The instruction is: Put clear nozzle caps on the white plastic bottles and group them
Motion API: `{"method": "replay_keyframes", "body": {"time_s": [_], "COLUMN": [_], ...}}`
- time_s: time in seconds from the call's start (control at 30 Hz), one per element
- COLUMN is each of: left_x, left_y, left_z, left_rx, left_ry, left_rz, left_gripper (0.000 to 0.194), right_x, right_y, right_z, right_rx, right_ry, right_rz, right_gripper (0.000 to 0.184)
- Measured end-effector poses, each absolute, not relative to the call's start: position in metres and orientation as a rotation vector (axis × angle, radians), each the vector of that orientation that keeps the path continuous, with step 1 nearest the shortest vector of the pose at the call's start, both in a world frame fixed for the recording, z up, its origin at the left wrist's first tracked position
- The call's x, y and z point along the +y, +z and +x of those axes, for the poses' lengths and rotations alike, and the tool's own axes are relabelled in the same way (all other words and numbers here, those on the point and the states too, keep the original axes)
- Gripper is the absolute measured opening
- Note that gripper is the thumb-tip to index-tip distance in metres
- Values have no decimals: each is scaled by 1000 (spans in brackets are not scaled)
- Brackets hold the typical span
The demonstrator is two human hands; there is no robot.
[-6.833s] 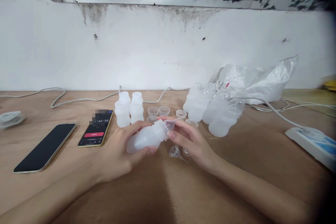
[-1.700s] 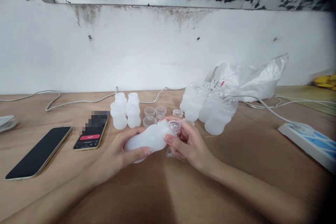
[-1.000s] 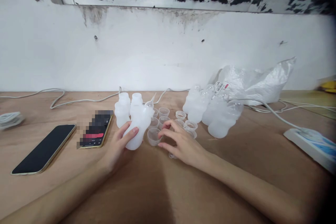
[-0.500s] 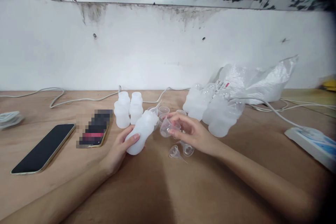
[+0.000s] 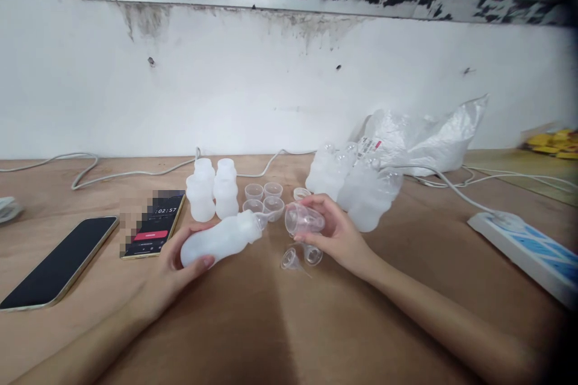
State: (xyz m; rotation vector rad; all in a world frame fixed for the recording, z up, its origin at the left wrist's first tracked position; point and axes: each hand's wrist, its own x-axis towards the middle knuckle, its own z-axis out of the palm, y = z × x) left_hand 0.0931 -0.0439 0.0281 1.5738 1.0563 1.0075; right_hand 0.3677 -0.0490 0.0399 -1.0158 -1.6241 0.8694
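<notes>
One wavy, frosted plastic bottle (image 5: 219, 242) tilts in the curled left hand (image 5: 175, 264), its clear nozzle (image 5: 260, 222) facing the smooth, tapered clear cup (image 5: 295, 221) pinched by the right hand (image 5: 339, 231) above the wood-grained counter (image 5: 244, 325).

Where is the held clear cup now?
In the head view, the clear cup is just right of centre, held in the right hand, across from the bottle in the left hand.
</notes>
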Motion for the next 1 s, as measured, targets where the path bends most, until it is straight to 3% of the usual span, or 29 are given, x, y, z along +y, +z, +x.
{"method": "replay_keyframes", "body": {"time_s": [0.23,0.6,1.0], "left_x": [-46,-48,-46], "left_y": [31,33,28], "left_z": [97,99,97], "left_rx": [1095,1097,1071], "left_ry": [992,935,926], "left_rz": [1660,1681,1665], "left_gripper": [33,32,33], "right_x": [-50,-55,-48], "right_y": [29,54,46], "right_z": [367,349,339], "right_rx": [-1728,-2106,-2055], "right_ry": [900,567,627], "right_rz": [-956,-1097,-1031], "right_gripper": [42,49,42]}}
